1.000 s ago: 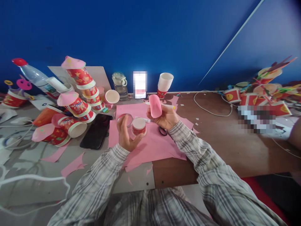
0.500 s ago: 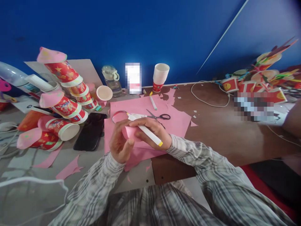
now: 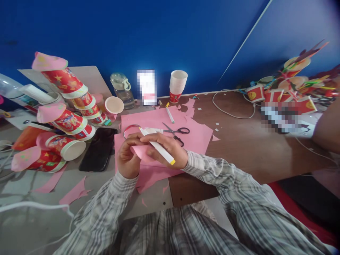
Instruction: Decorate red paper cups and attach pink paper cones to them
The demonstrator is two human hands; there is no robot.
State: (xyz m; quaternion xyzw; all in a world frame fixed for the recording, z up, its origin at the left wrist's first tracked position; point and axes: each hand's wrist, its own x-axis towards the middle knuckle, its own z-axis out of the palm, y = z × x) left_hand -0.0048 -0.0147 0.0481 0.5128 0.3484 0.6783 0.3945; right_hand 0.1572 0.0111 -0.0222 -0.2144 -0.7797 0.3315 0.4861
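Observation:
My left hand (image 3: 127, 156) and my right hand (image 3: 166, 147) meet over a large pink paper sheet (image 3: 198, 136) on the desk. Between them they press a pink paper piece (image 3: 140, 151) over a small cup that is hidden under it. My right hand also grips a white marker (image 3: 156, 145) with a yellow end, lying across its fingers. My left hand's fingers curl round the covered cup from the left. Just beyond the hands lie black-handled scissors (image 3: 176, 131) and a thin ring (image 3: 130, 128).
Red paper cups with pink tops (image 3: 63, 117) are piled at the left beside a black phone (image 3: 98, 148). A stack of white cups (image 3: 177, 85), a glass jar (image 3: 120, 88) and another marker (image 3: 169, 113) stand behind. Cables and more cup crafts (image 3: 287, 92) crowd the right.
My right hand brought the pink piece down from above onto the cup in my left hand. Both hands then drew closer to me and now press the paper round it.

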